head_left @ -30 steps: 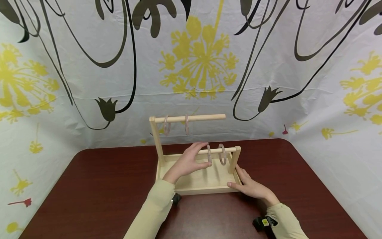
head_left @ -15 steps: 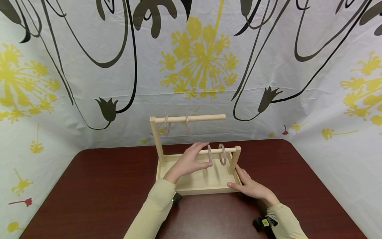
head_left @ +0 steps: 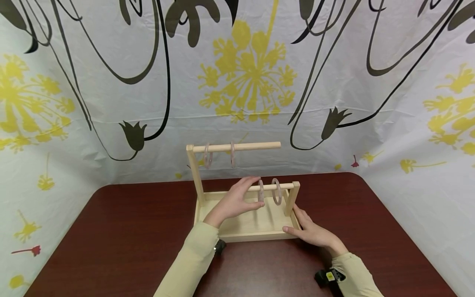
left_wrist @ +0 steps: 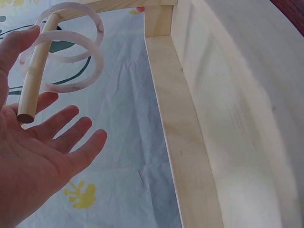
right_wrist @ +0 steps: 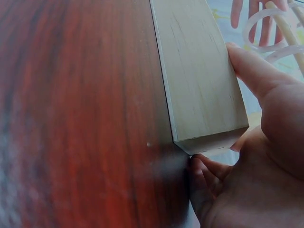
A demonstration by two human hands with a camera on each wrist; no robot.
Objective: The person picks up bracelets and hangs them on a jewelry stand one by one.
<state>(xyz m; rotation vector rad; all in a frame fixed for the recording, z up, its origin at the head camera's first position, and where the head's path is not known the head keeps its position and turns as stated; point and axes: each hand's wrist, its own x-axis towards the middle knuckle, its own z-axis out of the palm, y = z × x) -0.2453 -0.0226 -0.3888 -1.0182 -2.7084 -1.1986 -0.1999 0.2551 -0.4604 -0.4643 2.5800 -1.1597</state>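
In the head view my left hand [head_left: 233, 201] holds a pale pink bangle [head_left: 262, 192] that hangs on the lower rod [head_left: 268, 187] of a wooden display stand. Its thumb is at the bangle's bottom and a fingertip at the top; the left wrist view shows the other fingers spread past the rod's free end [left_wrist: 26, 114]. A second bangle [head_left: 280, 193] hangs to the right, nearer the post [head_left: 292, 199]. My right hand [head_left: 313, 232] grips the right front corner of the stand's tray [head_left: 256, 237], thumb on the front rim, fingers along the right side.
Two more bangles, a left one and a right one [head_left: 232, 154], hang on the higher rod [head_left: 259, 145] at the back, carried by the tall left post [head_left: 195, 175]. The stand rests on a dark red-brown table [head_left: 141, 231]. A patterned cloth [head_left: 245, 82] rises behind it.
The left hand and the bangle it holds shift very slightly right along the lower rod. The right hand and the stand stay put.
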